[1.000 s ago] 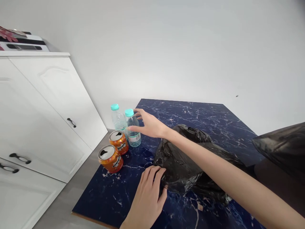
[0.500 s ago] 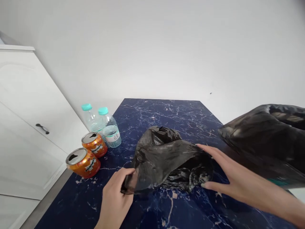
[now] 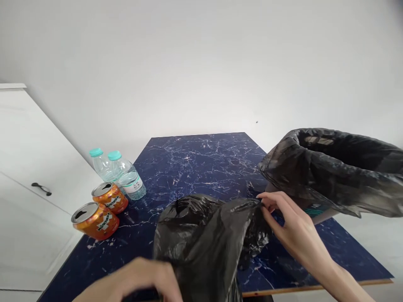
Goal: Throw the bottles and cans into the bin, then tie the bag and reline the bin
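Note:
A crumpled black plastic bag [image 3: 204,239] is lifted off the dark blue marbled table [image 3: 195,163], close in front of me. My right hand [image 3: 291,228] pinches the bag's upper right edge with its fingertips. My left hand [image 3: 135,279] sits at the bottom edge, fingers curled against the bag's lower left side; its grip is partly hidden and blurred. Two orange soda cans [image 3: 100,212] and two clear water bottles with teal caps [image 3: 121,174] stand at the table's left edge, away from both hands.
A bin lined with a black bag [image 3: 333,167] stands open at the table's right side. A white cabinet [image 3: 28,167] with dark handles is on the left. A plain white wall rises behind the table.
My right hand left the water bottles and came back to the bag, now pinching its edge. Both hands raised the bag off the table. The view swung right, showing more of the lined bin.

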